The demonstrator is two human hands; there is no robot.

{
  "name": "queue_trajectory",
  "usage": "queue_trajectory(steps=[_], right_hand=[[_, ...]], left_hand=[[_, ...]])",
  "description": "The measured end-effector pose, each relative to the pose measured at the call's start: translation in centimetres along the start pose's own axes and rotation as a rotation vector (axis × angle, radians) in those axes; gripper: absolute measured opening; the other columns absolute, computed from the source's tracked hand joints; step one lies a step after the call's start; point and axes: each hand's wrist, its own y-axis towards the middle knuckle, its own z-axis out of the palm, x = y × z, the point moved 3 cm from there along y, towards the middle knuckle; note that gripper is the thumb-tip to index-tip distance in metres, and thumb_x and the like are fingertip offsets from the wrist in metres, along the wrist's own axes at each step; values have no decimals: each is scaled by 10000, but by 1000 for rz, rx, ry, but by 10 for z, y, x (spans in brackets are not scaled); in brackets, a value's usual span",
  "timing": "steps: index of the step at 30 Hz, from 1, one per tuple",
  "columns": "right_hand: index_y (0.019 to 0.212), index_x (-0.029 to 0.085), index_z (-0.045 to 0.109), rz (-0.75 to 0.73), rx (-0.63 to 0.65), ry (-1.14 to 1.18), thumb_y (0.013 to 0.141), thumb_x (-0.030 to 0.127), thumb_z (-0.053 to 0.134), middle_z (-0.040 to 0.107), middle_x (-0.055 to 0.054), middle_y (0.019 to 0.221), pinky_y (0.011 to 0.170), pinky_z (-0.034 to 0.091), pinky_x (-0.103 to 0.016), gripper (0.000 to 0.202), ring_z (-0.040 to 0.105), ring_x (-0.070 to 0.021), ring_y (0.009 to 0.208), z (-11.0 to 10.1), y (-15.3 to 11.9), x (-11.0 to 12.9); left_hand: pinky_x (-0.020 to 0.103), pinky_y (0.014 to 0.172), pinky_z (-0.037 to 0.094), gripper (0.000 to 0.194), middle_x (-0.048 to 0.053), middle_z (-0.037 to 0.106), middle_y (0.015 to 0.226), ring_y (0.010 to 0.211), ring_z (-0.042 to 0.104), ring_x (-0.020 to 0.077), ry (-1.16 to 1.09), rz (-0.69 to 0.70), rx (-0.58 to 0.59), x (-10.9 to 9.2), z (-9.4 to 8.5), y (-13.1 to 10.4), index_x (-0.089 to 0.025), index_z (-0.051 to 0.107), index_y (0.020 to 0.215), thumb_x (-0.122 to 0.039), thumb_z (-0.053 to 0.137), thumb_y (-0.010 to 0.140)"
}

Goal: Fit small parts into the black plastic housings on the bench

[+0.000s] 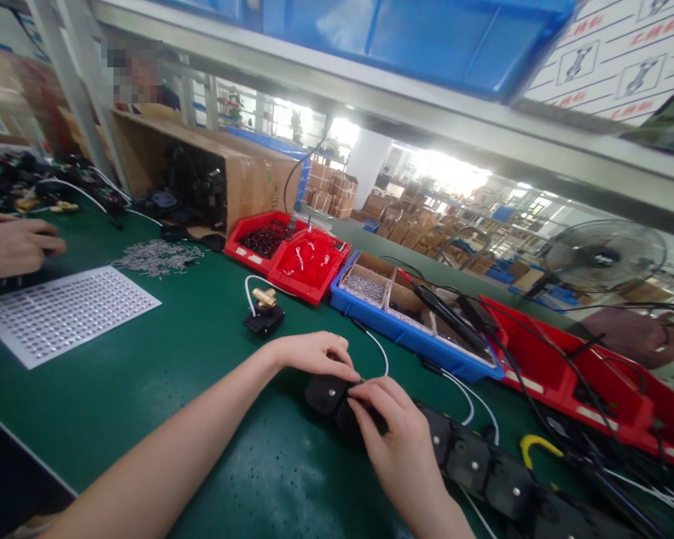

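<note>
My left hand reaches in over the far edge of a black block-shaped part with a silvery dot on top. Its fingertips are drawn together and meet those of my right hand. The right thumb and forefinger are pinched at the same spot; whatever lies between the fingertips is too small or hidden to name. Further black parts like it continue in a row to the lower right, partly behind my right hand. A black part with a brass fitting and a white cable stands beyond my left wrist.
A co-worker's hand is at the left, near a white sheet of small pieces and a pile of pins. Behind stand red bins, a blue tray and a cardboard box. A yellow hook-shaped piece lies right.
</note>
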Motion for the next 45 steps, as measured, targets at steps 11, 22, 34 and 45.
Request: queue_trajectory(steps=[11, 22, 34, 45], right_hand=[[943, 199, 659, -63, -99, -60, 983, 167, 528, 623, -53, 886, 704, 554, -246, 141, 645, -168, 785, -1, -4, 1], [980, 194, 596, -118, -48, -123, 955, 145, 539, 608, -63, 903, 717, 549, -294, 79, 623, -193, 813, -2, -10, 1], [983, 175, 577, -193, -106, -266, 958, 112, 504, 594, -72, 885, 705, 551, -328, 99, 601, -205, 801, 1, -12, 6], [1043, 149, 577, -194, -95, -284, 972, 132, 500, 594, -97, 942, 734, 557, -338, 107, 588, -214, 846, 5, -13, 8]], left_hand=[[221, 632, 375, 321, -28, 550, 744, 732, 526, 123, 6, -88, 36, -5, 1, -5, -177, 783, 918, -401, 836, 694], [230, 633, 360, 376, -18, 535, 719, 701, 489, 119, -13, -50, 104, -5, -3, -7, -174, 781, 988, -503, 699, 826], [218, 593, 372, 538, -19, 567, 737, 688, 516, 118, 49, -116, 63, -13, -1, -7, -163, 778, 916, -641, 782, 671], [212, 573, 345, 330, -6, 609, 728, 662, 518, 120, 308, -164, 22, -29, 1, -4, -169, 789, 888, -451, 797, 716]])
